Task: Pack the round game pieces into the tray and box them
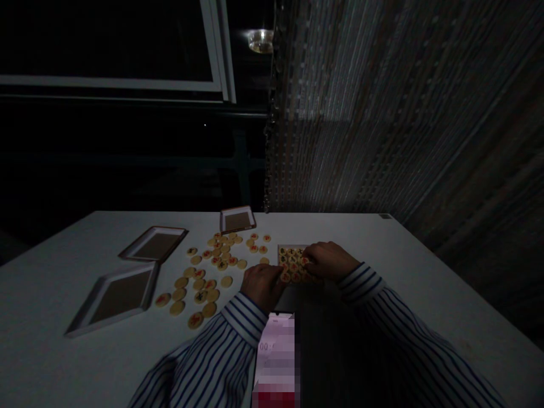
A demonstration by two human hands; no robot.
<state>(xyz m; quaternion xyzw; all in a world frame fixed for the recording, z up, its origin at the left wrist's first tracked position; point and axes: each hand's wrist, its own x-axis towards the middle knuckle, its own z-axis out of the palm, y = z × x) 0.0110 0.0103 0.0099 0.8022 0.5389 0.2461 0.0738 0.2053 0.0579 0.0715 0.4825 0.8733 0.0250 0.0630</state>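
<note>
A small square box (282,250) on the white table (408,266) holds several round pale game discs with red and dark marks, packed in rows. My right hand (329,261) rests curled on the box's right side, fingertips pinched on a disc there. My left hand (263,283) is curled at the box's near left corner, fingers against the discs at its edge. Several loose discs (215,266) lie scattered to the left of the box. Both arms wear blue-striped white sleeves.
Two shallow trays lie at the left, one (121,297) nearer and one (154,243) farther. A smaller tray (237,220) sits at the table's back. A striped curtain (382,113) hangs behind, dark window to the left. A blurred pink object (276,357) lies between my arms.
</note>
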